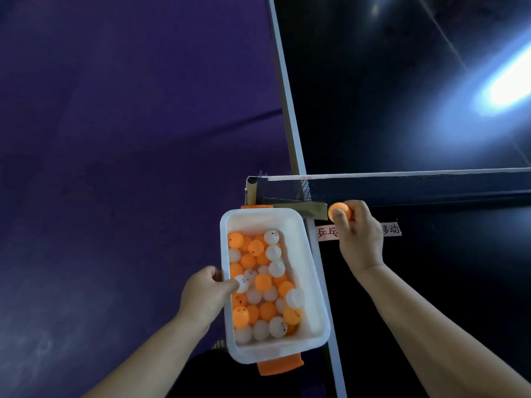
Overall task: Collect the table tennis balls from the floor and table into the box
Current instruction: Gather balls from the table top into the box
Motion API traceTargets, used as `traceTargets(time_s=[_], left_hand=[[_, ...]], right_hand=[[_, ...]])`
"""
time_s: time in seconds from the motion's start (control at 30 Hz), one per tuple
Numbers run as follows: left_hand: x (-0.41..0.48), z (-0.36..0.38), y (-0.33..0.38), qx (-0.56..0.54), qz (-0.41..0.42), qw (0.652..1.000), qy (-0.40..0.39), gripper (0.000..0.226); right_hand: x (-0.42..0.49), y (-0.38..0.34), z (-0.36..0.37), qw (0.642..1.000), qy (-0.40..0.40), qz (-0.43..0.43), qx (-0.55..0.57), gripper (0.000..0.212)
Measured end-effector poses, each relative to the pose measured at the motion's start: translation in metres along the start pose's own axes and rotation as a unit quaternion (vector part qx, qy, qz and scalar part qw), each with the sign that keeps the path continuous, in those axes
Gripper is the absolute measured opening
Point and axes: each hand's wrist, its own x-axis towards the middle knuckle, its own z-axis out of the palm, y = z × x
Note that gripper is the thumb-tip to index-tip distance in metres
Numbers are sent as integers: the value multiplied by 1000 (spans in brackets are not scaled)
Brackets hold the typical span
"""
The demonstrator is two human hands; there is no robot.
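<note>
purple floor (115,139) left, dark table (402,96) right — left hand (205,297) pinches box (304,254) rim, balls (263,282) inside; right hand (360,234) fingers curled, pinching orange ball (336,209) near net (402,186).

So the white rectangular plastic box (264,221) is open on top, with an orange clip on each short end. It sits lengthwise along the dark table tennis table's (402,110) white-striped side edge, its far end right up by the net post (251,191). Can't tell if it's touching the table. The left hand (205,294) grips its left long rim, thumb hooked inside. Inside is a heap of orange and white table tennis balls (263,282), some with little printed marks. They're piled toward the near end, so the far end shows bare white bottom. One more orange ball (337,209) is pinched in the right hand's (360,239) fingertips over the table, just beside the net.
</note>
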Motion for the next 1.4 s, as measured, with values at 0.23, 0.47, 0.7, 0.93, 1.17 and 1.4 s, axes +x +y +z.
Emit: traceTargets(time_s=[0.23,0.47,0.7,0.93,1.17,1.4], left_hand=[[-8,-19,-10,2,23,999,-32,23],[-21,-33,-29,15,66,997,-48,15],[-45,-40,-58,-10,66,996,-65,16],[-88,-50,-89,-34,75,996,-33,19],[-157,-38,-142,-91,57,994,17,24],[-235,-17,-219,-168,8,983,67,20]], right_hand=[[-71,-54,-1,993,-28,-114,23,54],[-128,-65,14,990,-58,-71,111,38],[-179,-42,-3,995,8,-5,103,11],[-234,-20,-26,999,-14,2,50,20],[-308,7,-34,997,-79,-15,-18,20],[-406,48,-72,995,-100,1,-5,21]])
